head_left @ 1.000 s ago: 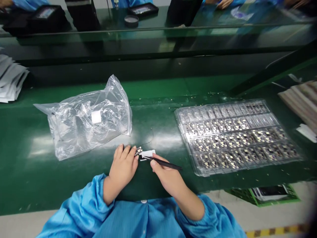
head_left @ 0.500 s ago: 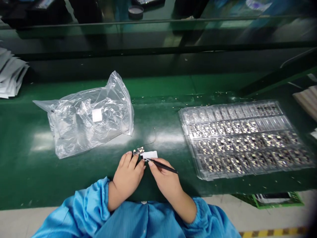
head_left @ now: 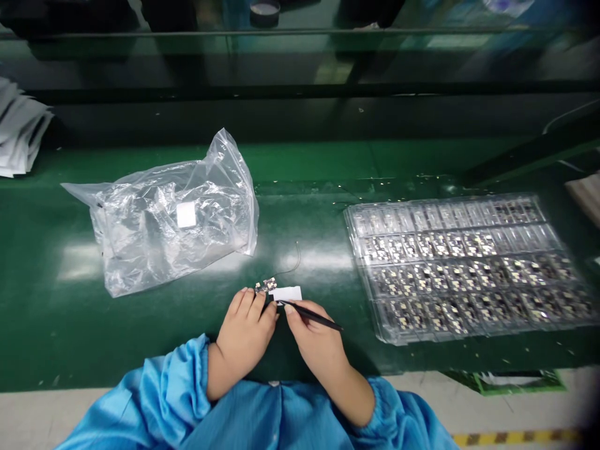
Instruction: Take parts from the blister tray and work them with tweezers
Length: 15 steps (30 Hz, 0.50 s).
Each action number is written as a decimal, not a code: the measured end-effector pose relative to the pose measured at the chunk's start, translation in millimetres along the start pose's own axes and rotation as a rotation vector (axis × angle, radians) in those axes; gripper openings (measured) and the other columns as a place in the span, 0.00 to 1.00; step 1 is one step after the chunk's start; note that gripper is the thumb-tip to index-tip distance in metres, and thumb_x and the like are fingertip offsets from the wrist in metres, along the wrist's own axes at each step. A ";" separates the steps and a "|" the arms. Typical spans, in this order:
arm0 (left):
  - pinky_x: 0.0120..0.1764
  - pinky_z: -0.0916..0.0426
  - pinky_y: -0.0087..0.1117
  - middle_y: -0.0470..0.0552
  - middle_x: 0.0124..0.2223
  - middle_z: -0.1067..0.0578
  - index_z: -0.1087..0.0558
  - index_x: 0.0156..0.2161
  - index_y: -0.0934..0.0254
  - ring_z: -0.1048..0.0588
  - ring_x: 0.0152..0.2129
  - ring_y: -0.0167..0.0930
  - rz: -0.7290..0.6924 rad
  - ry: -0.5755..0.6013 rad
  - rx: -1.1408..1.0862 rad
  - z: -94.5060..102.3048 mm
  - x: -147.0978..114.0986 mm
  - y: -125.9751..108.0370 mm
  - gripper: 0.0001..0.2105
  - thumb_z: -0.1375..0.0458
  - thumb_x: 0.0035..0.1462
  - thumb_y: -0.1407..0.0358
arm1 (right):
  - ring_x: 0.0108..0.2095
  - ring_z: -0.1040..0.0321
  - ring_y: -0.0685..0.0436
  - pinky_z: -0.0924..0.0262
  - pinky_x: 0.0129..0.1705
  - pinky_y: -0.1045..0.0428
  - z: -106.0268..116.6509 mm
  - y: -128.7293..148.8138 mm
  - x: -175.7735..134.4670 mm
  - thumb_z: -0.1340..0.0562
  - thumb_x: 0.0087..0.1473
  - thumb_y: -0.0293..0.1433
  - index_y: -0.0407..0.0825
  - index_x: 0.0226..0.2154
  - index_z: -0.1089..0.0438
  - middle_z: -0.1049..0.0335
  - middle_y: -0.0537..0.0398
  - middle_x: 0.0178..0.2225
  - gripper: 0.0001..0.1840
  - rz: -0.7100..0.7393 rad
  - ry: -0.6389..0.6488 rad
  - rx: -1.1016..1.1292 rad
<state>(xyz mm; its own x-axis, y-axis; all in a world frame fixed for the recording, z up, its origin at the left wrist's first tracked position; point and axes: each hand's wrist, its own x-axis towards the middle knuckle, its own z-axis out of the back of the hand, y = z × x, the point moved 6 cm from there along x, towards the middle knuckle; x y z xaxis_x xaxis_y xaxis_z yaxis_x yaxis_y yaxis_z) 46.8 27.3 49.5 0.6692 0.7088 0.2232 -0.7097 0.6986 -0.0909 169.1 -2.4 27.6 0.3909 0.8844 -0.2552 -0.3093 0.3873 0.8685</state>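
My left hand [head_left: 244,332] rests on the green table with its fingertips on a small circuit board [head_left: 265,285]. A thin black wire [head_left: 291,265] curls away from the board. A white label strip [head_left: 286,293] lies just right of the board. My right hand [head_left: 313,340] grips black tweezers [head_left: 310,315], whose tips touch the near edge of the label. Both wrists come out of blue sleeves [head_left: 169,400].
A crumpled clear plastic bag [head_left: 169,215] with a white sticker lies to the left. A clear tray [head_left: 469,265] filled with several small boards sits to the right. White sheets [head_left: 19,134] are stacked at the far left. A dark shelf rail [head_left: 300,37] runs along the back.
Both hands and the board have drawn slightly nearer the table's front edge. The view has tilted down, so the far bench has left the frame. The grips are unchanged.
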 end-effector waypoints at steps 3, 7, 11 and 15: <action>0.47 0.36 0.41 0.53 0.42 0.26 0.28 0.40 0.61 0.30 0.41 0.36 0.003 -0.006 -0.005 0.2 0.4 0.0 0.10 0.47 0.53 0.67 | 0.34 0.32 0.41 0.38 0.42 0.46 -0.4 -0.3 0.0 0.42 0.50 0.38 0.51 0.31 0.28 0.28 0.51 0.32 0.10 -0.013 0.000 -0.003; 0.47 0.36 0.40 0.53 0.42 0.26 0.28 0.40 0.62 0.30 0.41 0.37 -0.001 -0.012 -0.003 0.6 0.2 -0.4 0.10 0.47 0.53 0.66 | 0.33 0.32 0.42 0.37 0.40 0.47 0.9 3.4 0.7 0.42 0.50 0.37 0.51 0.30 0.28 0.28 0.52 0.31 0.10 -0.016 -0.005 -0.025; 0.47 0.36 0.40 0.53 0.42 0.26 0.28 0.40 0.62 0.30 0.41 0.37 -0.002 -0.012 -0.001 0.7 0.2 -0.4 0.10 0.47 0.53 0.66 | 0.33 0.32 0.42 0.37 0.40 0.47 1.2 6.3 0.5 0.43 0.50 0.36 0.51 0.30 0.28 0.28 0.52 0.31 0.10 0.009 0.004 -0.035; 0.47 0.36 0.40 0.53 0.42 0.26 0.28 0.39 0.62 0.29 0.41 0.36 -0.004 -0.020 0.000 1.0 0.9 -0.2 0.09 0.47 0.53 0.66 | 0.34 0.32 0.42 0.38 0.41 0.47 0.6 4.4 -1.2 0.43 0.50 0.36 0.51 0.31 0.28 0.28 0.52 0.32 0.09 0.034 -0.009 -0.039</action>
<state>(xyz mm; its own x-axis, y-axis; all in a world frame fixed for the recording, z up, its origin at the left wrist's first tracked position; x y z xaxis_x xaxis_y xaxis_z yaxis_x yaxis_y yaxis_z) 47.3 27.7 50.7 0.6672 0.7041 0.2432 -0.7073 0.7012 -0.0898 167.8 -1.9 31.9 0.3872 0.8949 -0.2220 -0.3559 0.3672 0.8594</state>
